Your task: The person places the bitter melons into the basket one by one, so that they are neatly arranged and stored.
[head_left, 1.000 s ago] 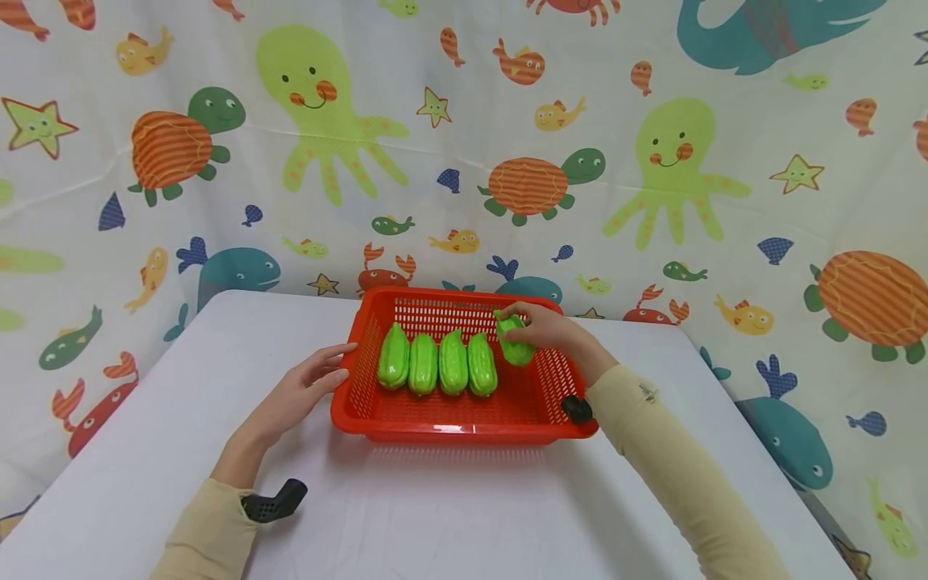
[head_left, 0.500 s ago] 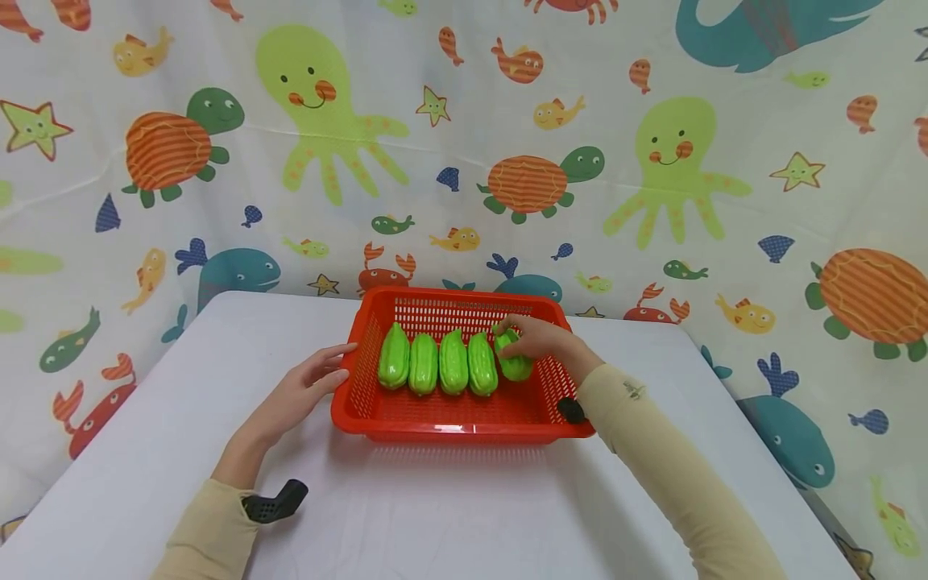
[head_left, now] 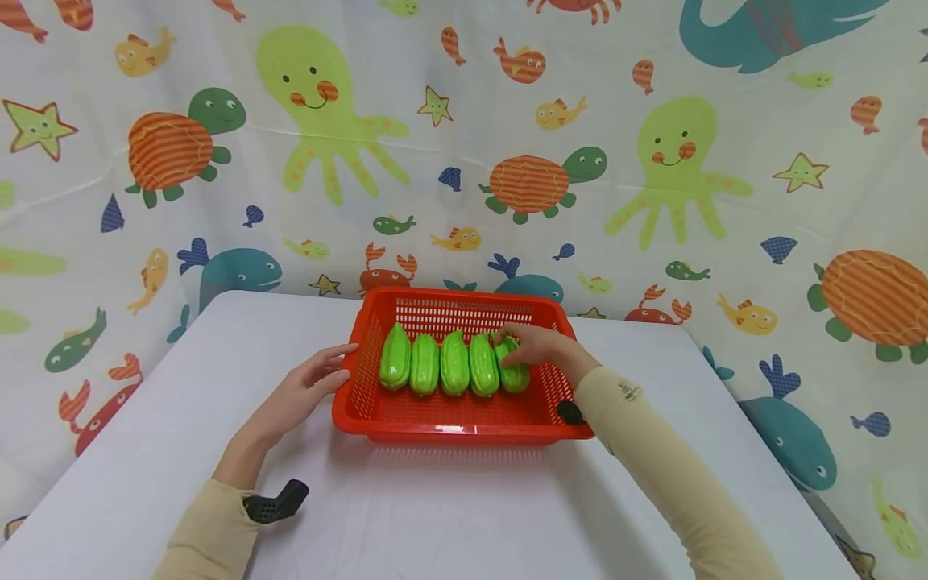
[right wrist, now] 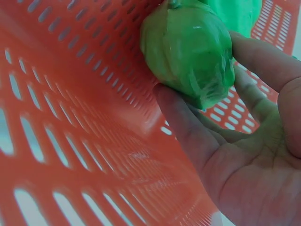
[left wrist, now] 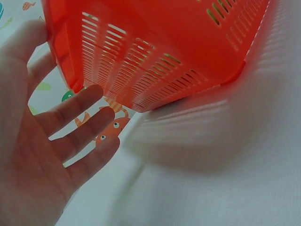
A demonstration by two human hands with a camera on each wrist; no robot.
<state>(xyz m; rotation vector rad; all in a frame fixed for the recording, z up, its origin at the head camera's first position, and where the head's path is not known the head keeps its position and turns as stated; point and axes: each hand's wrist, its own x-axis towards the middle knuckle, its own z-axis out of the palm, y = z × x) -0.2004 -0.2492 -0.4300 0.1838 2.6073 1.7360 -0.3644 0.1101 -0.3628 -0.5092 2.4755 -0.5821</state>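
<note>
My right hand (head_left: 540, 345) reaches into a red plastic basket (head_left: 464, 431) and holds a glossy, bright green ridged vegetable (head_left: 516, 379) upright at the right end of a row. The right wrist view shows the fingers and thumb around this ridged vegetable (right wrist: 188, 52), its short stem at the top. Several like it, such as this green vegetable (head_left: 395, 358), stand side by side to its left. At the basket's left side is my left hand (head_left: 308, 387), fingertips right at the rim. In the left wrist view its fingers (left wrist: 75, 106) are spread and relaxed beside the slotted wall.
The basket stands on a white table (head_left: 449, 515) near its far edge. Behind it hangs a white curtain (head_left: 464, 80) printed with sea animals. A black wrist device (head_left: 275, 503) sits on the left sleeve.
My right hand has brought the green vegetable down and slightly left, from a tilt near the basket's back wall to upright beside the row. The left hand stays in place.
</note>
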